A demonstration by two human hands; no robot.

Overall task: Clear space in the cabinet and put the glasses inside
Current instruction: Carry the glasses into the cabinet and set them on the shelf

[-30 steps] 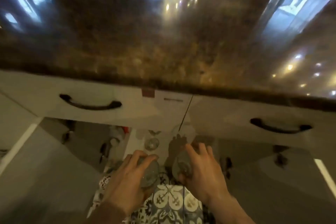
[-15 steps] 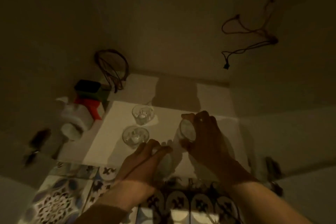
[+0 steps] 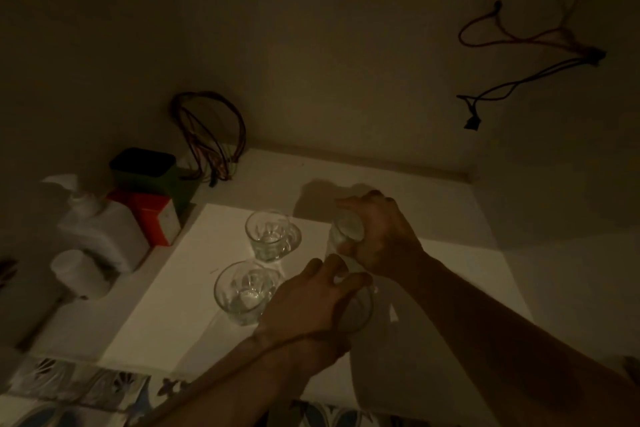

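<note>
clear faceted glasses (image 3: 272, 235), each hand (image 3: 381, 236) gripping one

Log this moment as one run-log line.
stage: placing glasses in cabinet | left hand: holds glass | right hand: holds glass | already on cabinet floor: two glasses

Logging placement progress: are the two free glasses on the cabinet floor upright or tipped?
Upright. The far glass and the near glass both stand on the cabinet floor, open mouths up, bases visible through the rims.
</note>
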